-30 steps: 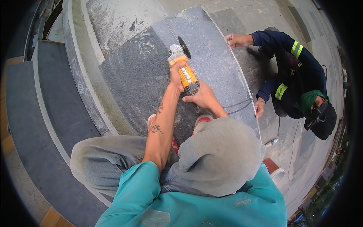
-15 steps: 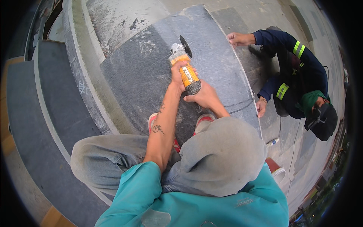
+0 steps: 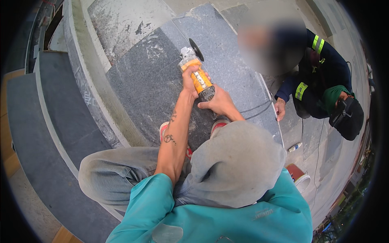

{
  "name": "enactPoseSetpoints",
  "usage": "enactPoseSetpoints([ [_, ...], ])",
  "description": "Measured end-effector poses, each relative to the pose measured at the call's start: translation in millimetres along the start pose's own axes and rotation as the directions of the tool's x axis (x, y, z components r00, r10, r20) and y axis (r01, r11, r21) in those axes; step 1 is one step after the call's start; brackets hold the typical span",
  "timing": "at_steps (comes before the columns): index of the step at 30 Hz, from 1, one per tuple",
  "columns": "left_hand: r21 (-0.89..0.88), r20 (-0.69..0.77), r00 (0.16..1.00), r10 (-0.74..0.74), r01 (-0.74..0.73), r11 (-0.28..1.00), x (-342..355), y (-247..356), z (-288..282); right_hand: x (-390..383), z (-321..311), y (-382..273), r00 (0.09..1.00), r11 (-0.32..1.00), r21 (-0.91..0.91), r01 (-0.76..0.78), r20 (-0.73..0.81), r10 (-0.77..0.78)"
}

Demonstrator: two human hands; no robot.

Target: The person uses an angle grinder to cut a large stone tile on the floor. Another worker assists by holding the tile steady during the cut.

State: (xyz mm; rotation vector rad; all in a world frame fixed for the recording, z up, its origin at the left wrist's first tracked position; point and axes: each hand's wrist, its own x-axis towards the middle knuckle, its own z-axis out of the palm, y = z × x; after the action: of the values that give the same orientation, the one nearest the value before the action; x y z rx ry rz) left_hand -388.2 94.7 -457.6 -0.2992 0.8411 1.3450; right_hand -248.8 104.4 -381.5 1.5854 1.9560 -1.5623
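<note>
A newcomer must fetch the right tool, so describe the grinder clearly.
Find the grey paving ahead of the wearer's jeans. Near its middle, the left hand and right hand grip the grinder. Its yellow-orange body and dark round disc set it apart from the grey stone and bare hands.

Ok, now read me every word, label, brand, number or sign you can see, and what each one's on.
No wording I can quote; just where markings are:
Yellow angle grinder: worn whitish label, too small and scuffed to read.
Teal shirt: faint small print, too blurred.
Grey kerb: pale scrawled marks, unclear.
Small bottle: any label is too small to read.
</note>
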Motion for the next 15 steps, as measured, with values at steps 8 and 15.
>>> enactPoseSetpoints([
  [8,0.011,-0.016,1.0,0.005,-0.005,1.0,-9,-6,3,-12,-3,-4,0.999,0.999,0.015,-0.037,-0.007,0.037],
  [15,0.014,-0.021,1.0,-0.009,0.009,1.0,-8,-8,7,-10,-3,6,1.0,1.0,0.014,-0.026,0.0,0.026],
])
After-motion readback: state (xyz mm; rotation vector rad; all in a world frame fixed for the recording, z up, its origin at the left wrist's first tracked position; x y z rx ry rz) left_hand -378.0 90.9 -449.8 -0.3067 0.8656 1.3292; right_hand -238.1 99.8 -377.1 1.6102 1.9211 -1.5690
